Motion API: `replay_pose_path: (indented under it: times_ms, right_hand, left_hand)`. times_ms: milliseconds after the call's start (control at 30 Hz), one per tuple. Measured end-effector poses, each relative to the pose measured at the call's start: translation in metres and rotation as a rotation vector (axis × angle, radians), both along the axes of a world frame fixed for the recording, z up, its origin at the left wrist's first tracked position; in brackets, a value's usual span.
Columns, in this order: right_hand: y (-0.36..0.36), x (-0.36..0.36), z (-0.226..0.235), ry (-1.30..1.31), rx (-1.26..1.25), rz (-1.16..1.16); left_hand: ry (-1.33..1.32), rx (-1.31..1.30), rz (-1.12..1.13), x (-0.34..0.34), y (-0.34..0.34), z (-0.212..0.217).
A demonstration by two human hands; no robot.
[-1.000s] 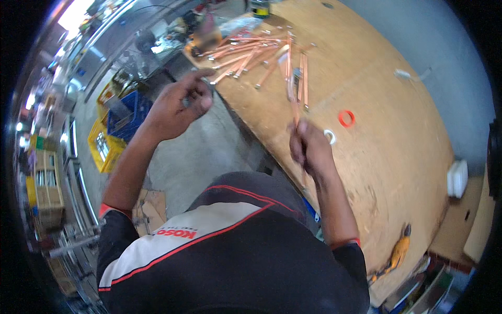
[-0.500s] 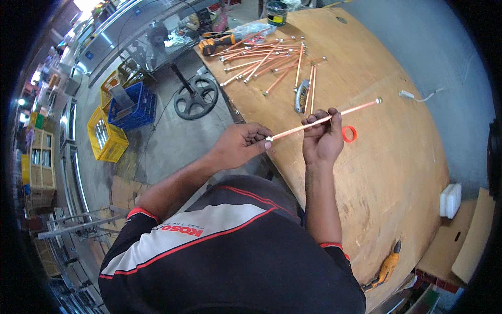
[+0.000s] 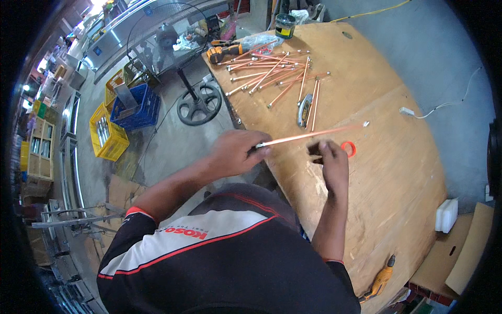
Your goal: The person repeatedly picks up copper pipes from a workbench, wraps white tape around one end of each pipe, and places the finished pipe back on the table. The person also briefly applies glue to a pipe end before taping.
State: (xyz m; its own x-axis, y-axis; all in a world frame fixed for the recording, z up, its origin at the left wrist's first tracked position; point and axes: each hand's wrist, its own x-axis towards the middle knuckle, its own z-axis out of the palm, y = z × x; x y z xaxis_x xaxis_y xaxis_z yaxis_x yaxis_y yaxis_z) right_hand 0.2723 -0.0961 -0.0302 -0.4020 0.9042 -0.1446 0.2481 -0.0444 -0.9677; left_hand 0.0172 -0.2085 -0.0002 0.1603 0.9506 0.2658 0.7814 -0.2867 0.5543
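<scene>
A thin copper tube [image 3: 308, 136] with a metal fitting at each end reaches out over the wooden table. My left hand [image 3: 235, 152] grips its left end, fingers closed round the fitting. The tube's far end is blurred and points up to the right. Just below the tube, apart from it, is my right hand [image 3: 334, 165]; its fingers are curled and smeared, so whether anything is in them does not show. Beside that hand lies a red-orange ring [image 3: 349, 149]. Further off, a utility knife [image 3: 304, 111] rests next to two loose copper tubes [image 3: 314, 107].
Many copper tubes [image 3: 266, 70] lie piled on the wooden table [image 3: 387, 178], near an orange power tool [image 3: 224, 53] and a dark tub [image 3: 285, 26]. An orange drill [image 3: 383, 280] lies at the near right. Yellow [image 3: 112, 141] and blue crates [image 3: 144, 112] stand on the floor by a fan base [image 3: 198, 104].
My right hand has let go of the tube and moved down from it. The tube stays in my left hand, its far end swung slightly left and lower in view.
</scene>
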Motion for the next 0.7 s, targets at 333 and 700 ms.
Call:
replay_pose_path:
  times_ms: [333, 700]
  right_hand:
    - [-0.020, -0.015, 0.048, -0.294, 0.204, 0.821]
    - [0.004, -0.044, 0.034, -0.555, 0.336, 0.814]
  left_hand:
    - [0.249, -0.129, -0.463, -0.004, -0.002, 0.046]
    - [0.132, -0.477, -0.570, -0.056, 0.050, 0.010]
